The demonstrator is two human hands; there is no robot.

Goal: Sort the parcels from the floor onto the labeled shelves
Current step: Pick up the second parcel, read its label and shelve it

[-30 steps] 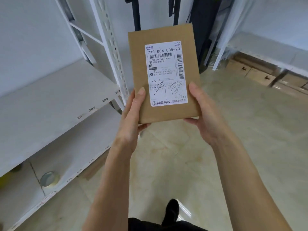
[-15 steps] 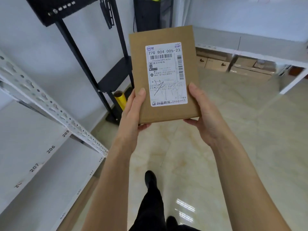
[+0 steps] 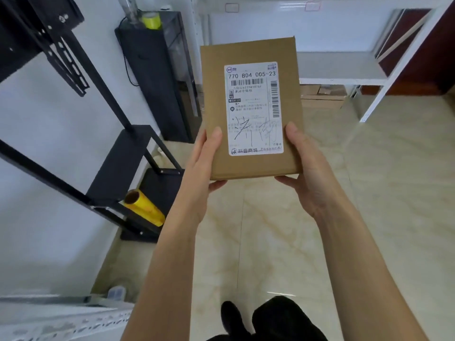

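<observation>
A flat brown cardboard parcel (image 3: 214, 99) is held upright in front of me, its white shipping label (image 3: 253, 109) facing me and reading 770 B04 005-23 with handwriting below. My left hand (image 3: 202, 168) grips its lower left edge, thumb on the front. My right hand (image 3: 312, 173) grips its lower right edge the same way. A white shelf unit (image 3: 339, 67) stands ahead on the right, with brown boxes (image 3: 320, 94) on the floor beneath it. The corner of another white shelf (image 3: 61, 316) shows at the bottom left.
A black metal stand (image 3: 118, 158) leans along the left wall, with a yellow film roll (image 3: 145, 207) at its base. A tall black cabinet (image 3: 157, 77) stands in the corner. Beige tiled floor (image 3: 369, 193) spreads ahead. My dark-trousered legs (image 3: 270, 318) show at the bottom.
My view has swung right, away from the numbered left shelves toward the black stand and the far white shelf. The parcel stays in both hands, unchanged in grip.
</observation>
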